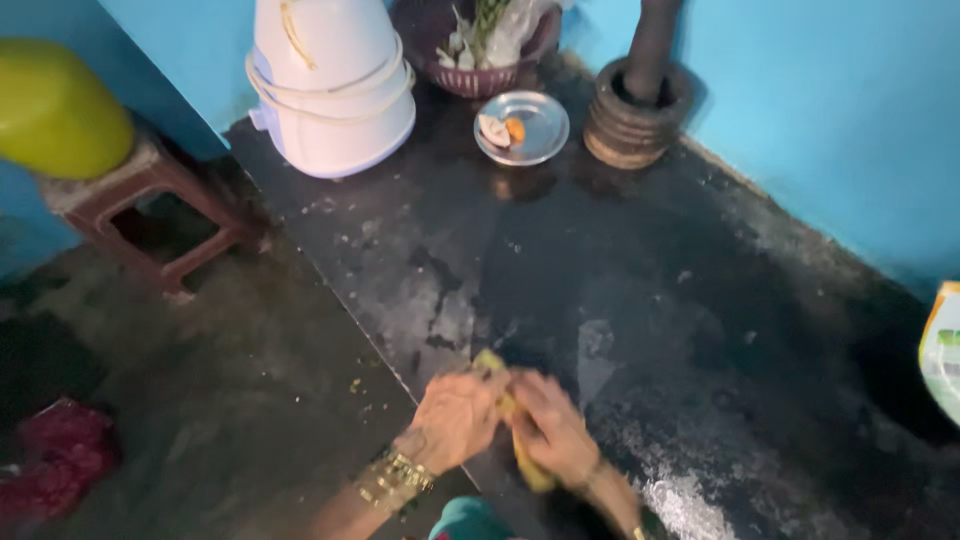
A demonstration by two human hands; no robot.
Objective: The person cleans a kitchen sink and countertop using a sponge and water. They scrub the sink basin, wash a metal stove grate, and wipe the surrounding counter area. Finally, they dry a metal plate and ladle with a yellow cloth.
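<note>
Yellow cloth [512, 430] was held low over the dark stone floor [620, 280], bunched between both hands. Left hand [455, 415] and right hand [550, 425] were closed on it, touching. Steel plate [521, 127] was set well apart, near the wall.

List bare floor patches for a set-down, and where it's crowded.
Free: the wide dark slab between the steel plate and the hands, running right to the blue wall. Also the grey floor between the stool and the left hand. Crowded: the back edge, with white bucket, basket, plate, stone mortar. Both hands grip a yellowish piece.
</note>
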